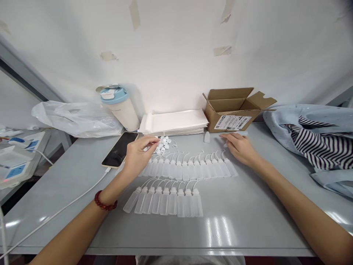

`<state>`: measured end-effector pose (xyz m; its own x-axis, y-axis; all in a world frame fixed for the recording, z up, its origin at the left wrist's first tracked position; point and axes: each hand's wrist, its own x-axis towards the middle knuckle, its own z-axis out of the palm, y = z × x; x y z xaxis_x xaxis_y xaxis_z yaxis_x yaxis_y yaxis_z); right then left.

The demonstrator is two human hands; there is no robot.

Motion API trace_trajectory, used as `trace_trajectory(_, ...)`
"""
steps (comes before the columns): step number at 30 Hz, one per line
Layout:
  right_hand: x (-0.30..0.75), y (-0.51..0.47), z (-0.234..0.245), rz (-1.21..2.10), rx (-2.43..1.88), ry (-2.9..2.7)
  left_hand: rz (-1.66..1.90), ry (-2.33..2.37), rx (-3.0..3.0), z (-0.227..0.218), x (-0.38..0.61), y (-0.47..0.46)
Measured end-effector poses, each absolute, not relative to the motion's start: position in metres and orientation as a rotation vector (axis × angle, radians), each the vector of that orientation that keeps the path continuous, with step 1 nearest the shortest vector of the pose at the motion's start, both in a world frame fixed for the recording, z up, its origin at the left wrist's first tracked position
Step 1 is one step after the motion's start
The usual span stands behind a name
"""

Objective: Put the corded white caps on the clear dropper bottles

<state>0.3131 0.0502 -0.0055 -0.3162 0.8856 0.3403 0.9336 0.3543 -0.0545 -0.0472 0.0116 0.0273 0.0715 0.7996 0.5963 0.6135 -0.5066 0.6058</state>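
My left hand (139,154) is over the left side of a small heap of white caps (163,146). Its thumb and forefinger are pinched together there; whatever lies between the tips is too small to make out. My right hand (238,146), palm down with fingers stretched leftward, hovers or rests near the box. A translucent piece (242,133) pokes out behind its knuckles, mostly hidden. Below the hands, translucent plastic squeeze bottles with thin straps form a back row (190,170) and a shorter front row (164,202). A small translucent piece (207,137) stands between the hands, farther back.
An opened cardboard box (231,116) and a stack of white sheets or envelopes (176,121) stand against the wall. Leftward are a tumbler (124,108), a plastic bag (78,119) and a phone (120,149) with its cable (70,217). Cloth (322,136) lies at right.
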Motion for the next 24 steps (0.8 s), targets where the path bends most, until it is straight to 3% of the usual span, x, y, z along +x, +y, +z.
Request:
trace_trajectory(12, 0.333, 0.046, 0.003, 0.037, -1.544, -2.333, 1.595, 1.288, 2.292, 0.04, -0.03, -0.009)
trace_trajectory(20, 0.324, 0.04, 0.017, 0.213, -1.575, -2.058, 1.577, 1.203, 2.356, 0.042, -0.02, -0.02)
trace_trajectory(23, 0.299, 0.018, 0.035, 0.421, -1.497, -1.957, 1.536, 1.174, 2.211, 0.046, -0.013, -0.031)
trace_trajectory(24, 0.288, 0.008, 0.041, 0.685, -1.413, -1.833, 1.507, 1.159, 2.16, 0.049, -0.01, -0.036)
